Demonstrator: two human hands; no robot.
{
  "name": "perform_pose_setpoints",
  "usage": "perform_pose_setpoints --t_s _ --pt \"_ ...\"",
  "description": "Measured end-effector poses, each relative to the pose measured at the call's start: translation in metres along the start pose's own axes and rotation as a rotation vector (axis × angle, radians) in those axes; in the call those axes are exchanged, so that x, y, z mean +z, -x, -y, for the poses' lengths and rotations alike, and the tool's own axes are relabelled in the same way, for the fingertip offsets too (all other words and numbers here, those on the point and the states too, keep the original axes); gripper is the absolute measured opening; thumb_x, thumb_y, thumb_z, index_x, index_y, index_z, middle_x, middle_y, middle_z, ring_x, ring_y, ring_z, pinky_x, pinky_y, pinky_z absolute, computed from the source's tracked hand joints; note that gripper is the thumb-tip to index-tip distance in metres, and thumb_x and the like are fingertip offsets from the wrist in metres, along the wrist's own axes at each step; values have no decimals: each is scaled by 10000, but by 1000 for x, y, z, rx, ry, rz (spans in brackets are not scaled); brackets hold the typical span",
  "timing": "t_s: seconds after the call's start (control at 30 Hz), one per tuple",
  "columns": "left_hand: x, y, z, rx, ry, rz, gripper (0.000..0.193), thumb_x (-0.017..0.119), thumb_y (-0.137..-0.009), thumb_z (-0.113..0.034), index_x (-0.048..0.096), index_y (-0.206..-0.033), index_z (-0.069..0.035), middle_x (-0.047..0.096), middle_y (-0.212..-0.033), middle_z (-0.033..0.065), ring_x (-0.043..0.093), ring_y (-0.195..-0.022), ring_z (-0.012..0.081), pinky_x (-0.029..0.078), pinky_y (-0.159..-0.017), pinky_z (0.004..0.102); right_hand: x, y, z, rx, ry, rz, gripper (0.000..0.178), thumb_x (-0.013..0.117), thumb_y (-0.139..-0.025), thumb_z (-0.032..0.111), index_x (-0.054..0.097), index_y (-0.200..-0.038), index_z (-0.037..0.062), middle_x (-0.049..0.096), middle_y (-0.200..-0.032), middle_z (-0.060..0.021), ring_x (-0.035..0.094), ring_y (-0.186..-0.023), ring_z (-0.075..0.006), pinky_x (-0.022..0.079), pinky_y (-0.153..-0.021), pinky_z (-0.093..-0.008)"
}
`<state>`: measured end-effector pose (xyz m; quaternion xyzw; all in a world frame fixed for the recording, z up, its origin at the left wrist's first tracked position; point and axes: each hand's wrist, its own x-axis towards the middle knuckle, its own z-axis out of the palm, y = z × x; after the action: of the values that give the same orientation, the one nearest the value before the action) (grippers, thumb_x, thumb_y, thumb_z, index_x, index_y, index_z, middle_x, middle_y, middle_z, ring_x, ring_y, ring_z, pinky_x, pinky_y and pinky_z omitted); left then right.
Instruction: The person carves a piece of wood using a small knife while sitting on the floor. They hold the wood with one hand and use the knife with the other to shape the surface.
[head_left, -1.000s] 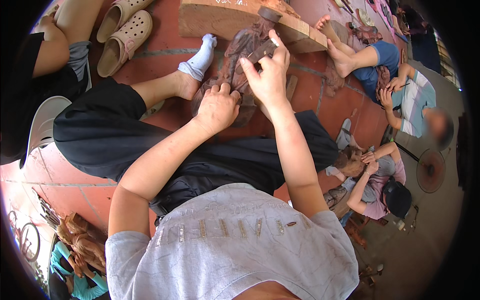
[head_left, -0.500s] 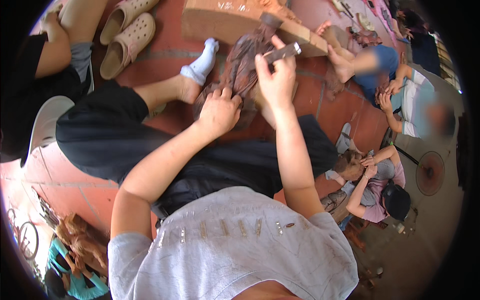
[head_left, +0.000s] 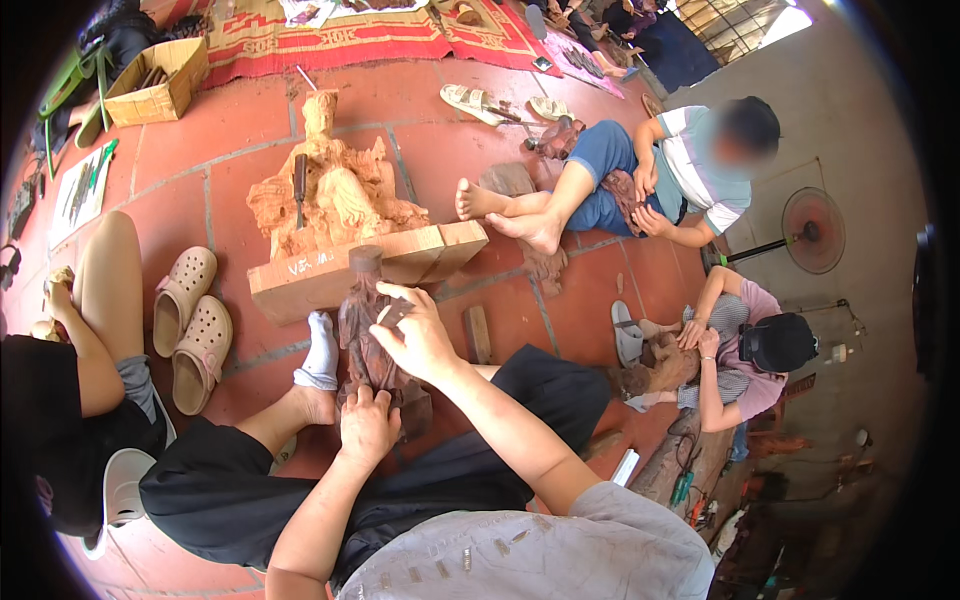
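A dark reddish-brown carved wooden figure [head_left: 362,330] stands in front of my lap, between my legs. My left hand [head_left: 369,428] is closed over its lower part, fingers bent against the carving. At the upper part is my right hand [head_left: 422,340], pinching a small dark flat piece [head_left: 394,313] between thumb and fingers. Whether that piece touches the wood is hard to make out, and its kind does not show clearly. Just beyond the figure's top lies a thick wooden block [head_left: 360,262].
A pale carved statue [head_left: 335,190] rises behind the block, a dark-handled tool [head_left: 299,190] leaning on it. Clogs [head_left: 200,352] lie left, near a seated person. A wooden offcut [head_left: 478,334] lies right. Two people work on carvings at the right, near a fan [head_left: 812,230].
The view has tilted up and turned, showing more floor, the pale statue and the red mat. My left hand stays on the figure; my right hand still pinches the dark piece near its upper part.
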<state>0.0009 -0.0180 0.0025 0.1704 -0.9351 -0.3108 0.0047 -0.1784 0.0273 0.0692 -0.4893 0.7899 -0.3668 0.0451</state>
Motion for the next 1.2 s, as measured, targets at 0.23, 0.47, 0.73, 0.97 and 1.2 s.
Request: perform_pose_setpoints --t_s 0.23,0.47,0.73,0.97,1.2 --pt "-4 2 1 11 12 -34 220 728 -759 -228 636 -875 -65 558 -918 159 603 -886 350 509 -783 456 1 10 10 -89 65 -36 196 762 -778 144 621 -779 8 591 -1263 -208 539 -1180 -373 410 -1006 -473" --pt "-2 2 1 31 35 -66 198 725 -754 -201 623 -846 -58 552 -900 167 594 -887 364 502 -788 464 7 16 -7 -60 -65 -9 186 784 -758 163 662 -786 26 483 -1393 -223 450 -1276 -394 360 -1067 -484" --pt "-4 2 1 33 31 -32 225 714 -773 -238 647 -901 -66 558 -939 160 595 -907 350 505 -792 458 5 7 -21 27 -181 -77 164 756 -804 130 633 -814 21 562 -1321 -161 512 -1206 -348 407 -1023 -440" --pt "-4 3 1 36 51 -72 199 727 -759 -211 634 -852 -62 544 -909 163 585 -887 364 495 -786 465 5 16 -7 -125 28 -10 236 780 -766 191 684 -800 -22 475 -1401 -192 458 -1249 -398 361 -1057 -490" --pt "0 3 1 42 39 -85 192 728 -760 -214 632 -845 -71 544 -890 156 586 -862 360 491 -769 468 5 7 -18 23 -210 -82 205 792 -774 153 641 -799 16 579 -1273 -158 510 -1203 -347 399 -1024 -453"
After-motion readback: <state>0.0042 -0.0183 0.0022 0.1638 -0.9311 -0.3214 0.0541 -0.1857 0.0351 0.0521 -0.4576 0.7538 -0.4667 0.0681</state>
